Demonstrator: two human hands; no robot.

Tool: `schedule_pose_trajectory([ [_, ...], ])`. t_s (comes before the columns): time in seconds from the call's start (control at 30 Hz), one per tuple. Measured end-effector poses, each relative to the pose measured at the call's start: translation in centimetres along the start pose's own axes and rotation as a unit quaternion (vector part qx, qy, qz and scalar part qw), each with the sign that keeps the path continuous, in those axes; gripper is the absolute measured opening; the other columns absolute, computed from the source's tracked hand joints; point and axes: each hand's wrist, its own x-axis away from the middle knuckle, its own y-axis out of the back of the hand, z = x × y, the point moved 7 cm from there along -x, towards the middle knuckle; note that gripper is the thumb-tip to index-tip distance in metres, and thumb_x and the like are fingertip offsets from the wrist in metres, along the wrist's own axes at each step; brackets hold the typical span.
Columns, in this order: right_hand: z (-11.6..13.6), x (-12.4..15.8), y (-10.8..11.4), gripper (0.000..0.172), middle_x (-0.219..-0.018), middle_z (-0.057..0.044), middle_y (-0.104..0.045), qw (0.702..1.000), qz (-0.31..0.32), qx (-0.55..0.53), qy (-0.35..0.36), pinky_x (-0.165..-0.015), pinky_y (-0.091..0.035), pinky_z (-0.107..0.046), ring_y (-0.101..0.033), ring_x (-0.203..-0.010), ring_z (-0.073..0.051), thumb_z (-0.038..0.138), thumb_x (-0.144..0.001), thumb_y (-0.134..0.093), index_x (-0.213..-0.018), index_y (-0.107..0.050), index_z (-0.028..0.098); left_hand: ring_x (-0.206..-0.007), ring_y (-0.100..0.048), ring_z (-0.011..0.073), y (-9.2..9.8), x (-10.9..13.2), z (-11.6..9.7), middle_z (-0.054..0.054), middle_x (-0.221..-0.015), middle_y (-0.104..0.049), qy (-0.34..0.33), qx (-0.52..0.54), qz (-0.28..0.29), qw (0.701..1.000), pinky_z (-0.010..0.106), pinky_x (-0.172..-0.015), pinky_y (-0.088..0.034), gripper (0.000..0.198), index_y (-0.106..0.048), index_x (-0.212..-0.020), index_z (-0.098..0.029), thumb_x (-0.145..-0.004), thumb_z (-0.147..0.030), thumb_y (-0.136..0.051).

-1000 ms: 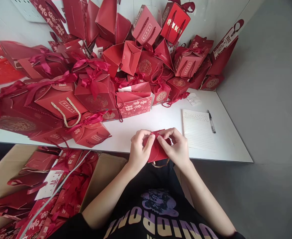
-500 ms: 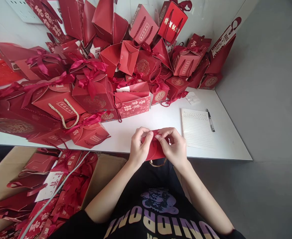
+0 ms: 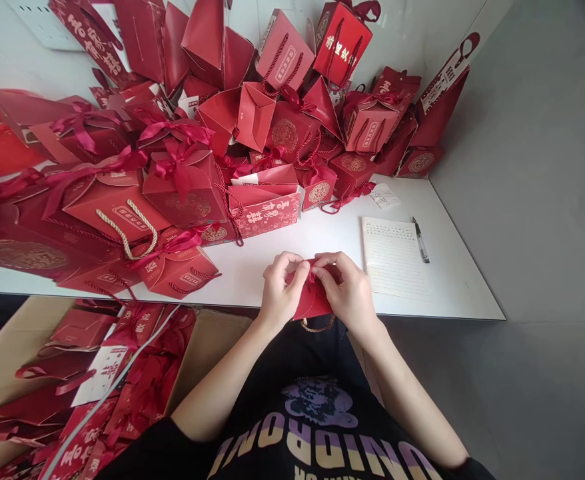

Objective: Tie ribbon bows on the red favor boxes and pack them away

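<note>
A small red gift box [image 3: 313, 304] with a gold cord handle [image 3: 317, 327] sits at the table's front edge, between my hands. My left hand [image 3: 283, 287] pinches red ribbon at the top of the box, thumb against fingers. From the other side, my right hand [image 3: 343, 288] pinches the same ribbon [image 3: 312, 275], its thumb and index finger close to the left fingertips. The ribbon is gathered at the middle of the box top; its exact form is partly hidden by the fingers.
Red gift boxes [image 3: 187, 187] with ribbons crowd the table's left and back. A notepad [image 3: 392, 257] and a pen [image 3: 421, 240] lie right of my hands. Lower left, a cardboard box [image 3: 212, 340] holds more red packaging, crossed by a pale cable [image 3: 117, 380].
My fingertips have shifted slightly around the ribbon, and more of it shows at the centre of the box top. Both hands still pinch it. The view has moved a little.
</note>
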Motion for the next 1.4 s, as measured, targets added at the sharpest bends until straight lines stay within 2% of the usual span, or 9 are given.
schedule_pose_trajectory([
  [0.13,0.5,0.1,0.6,0.011,-0.089,-0.004,-0.065,0.999,-0.006,0.035,0.023,-0.077,-0.053,-0.035,-0.064,-0.09,-0.019,0.015,-0.086,-0.05,-0.082,-0.057,0.023,-0.061,-0.058,0.0113,-0.1,-0.1,-0.1,-0.002,-0.063,-0.057,-0.005,0.012,-0.001,1.0,0.022,-0.061,-0.045,0.014,-0.049,-0.073,-0.019,-0.084,-0.029,-0.052],
  [0.3,2.4,1.2,1.6,0.01,-0.116,-0.012,-0.051,0.983,0.009,0.127,0.129,-0.091,-0.048,-0.044,-0.051,-0.114,-0.025,0.018,-0.086,-0.052,-0.091,-0.06,0.021,-0.057,-0.056,0.0106,-0.2,-0.1,0.0,-0.004,-0.06,-0.057,0.0,0.021,0.005,1.0,0.022,-0.058,-0.044,0.014,-0.049,-0.075,-0.02,-0.085,-0.03,-0.05],
  [0.53,2.6,1.6,1.3,0.01,-0.107,-0.01,-0.054,0.972,0.015,0.172,0.158,-0.083,-0.051,-0.044,-0.055,-0.101,-0.025,0.02,-0.085,-0.055,-0.09,-0.063,0.023,-0.06,-0.058,0.0118,-0.2,-0.1,0.2,-0.003,-0.063,-0.059,-0.007,0.015,0.01,1.0,0.023,-0.06,-0.045,0.012,-0.049,-0.078,-0.021,-0.085,-0.031,-0.051],
  [0.73,2.7,1.7,1.6,0.013,-0.099,-0.008,-0.055,0.964,0.005,0.185,0.189,-0.08,-0.05,-0.041,-0.056,-0.1,-0.024,0.015,-0.087,-0.052,-0.089,-0.062,0.023,-0.078,-0.061,0.0153,0.3,0.0,0.2,0.004,-0.085,-0.065,-0.023,-0.032,-0.009,0.999,0.029,-0.073,-0.045,0.006,-0.05,-0.083,-0.021,-0.085,-0.026,-0.05],
  [0.97,2.1,2.5,3.0,0.02,-0.094,-0.008,-0.055,0.944,0.007,0.262,0.198,-0.084,-0.045,-0.045,-0.055,-0.097,-0.024,0.008,-0.086,-0.048,-0.089,-0.06,0.024,-0.079,-0.062,0.0162,1.3,0.5,-1.2,0.002,-0.081,-0.065,-0.108,-0.105,-0.065,0.986,0.036,-0.081,-0.04,0.005,-0.047,-0.082,-0.021,-0.087,-0.023,-0.047],
  [1.07,1.8,2.9,3.4,0.025,-0.09,-0.007,-0.055,0.932,0.01,0.301,0.202,-0.092,-0.039,-0.049,-0.056,-0.091,-0.022,0.004,-0.085,-0.045,-0.089,-0.059,0.024,-0.081,-0.06,0.0173,1.5,1.3,-3.1,0.001,-0.08,-0.065,-0.175,-0.201,-0.07,0.961,0.036,-0.079,-0.035,0.007,-0.049,-0.079,-0.021,-0.086,-0.022,-0.049],
  [1.17,1.7,3.1,3.6,0.018,-0.092,-0.007,-0.057,0.936,0.034,0.292,0.195,-0.092,-0.039,-0.047,-0.057,-0.085,-0.02,0.01,-0.086,-0.048,-0.092,-0.058,0.024,-0.078,-0.058,0.0168,1.6,2.3,-4.4,0.0,-0.078,-0.064,-0.227,-0.25,-0.062,0.939,0.034,-0.074,-0.034,0.006,-0.05,-0.079,-0.021,-0.084,-0.02,-0.052],
  [1.27,1.9,3.0,4.0,0.011,-0.089,-0.007,-0.059,0.959,0.049,0.236,0.151,-0.079,-0.045,-0.039,-0.057,-0.082,-0.02,0.022,-0.086,-0.054,-0.097,-0.055,0.021,-0.073,-0.057,0.0143,1.9,3.1,-4.1,-0.001,-0.078,-0.061,-0.222,-0.228,-0.054,0.947,0.032,-0.074,-0.038,0.008,-0.048,-0.083,-0.021,-0.082,-0.015,-0.052],
  [1.4,1.9,1.6,4.2,0.01,-0.076,-0.003,-0.059,0.985,0.039,0.154,0.068,-0.064,-0.045,-0.031,-0.056,-0.07,-0.017,0.027,-0.09,-0.048,-0.086,-0.055,0.021,-0.069,-0.054,0.0123,2.3,3.3,-2.5,0.0,-0.077,-0.056,-0.147,-0.17,-0.037,0.974,0.026,-0.067,-0.044,0.012,-0.049,-0.088,-0.02,-0.079,-0.011,-0.049],
])
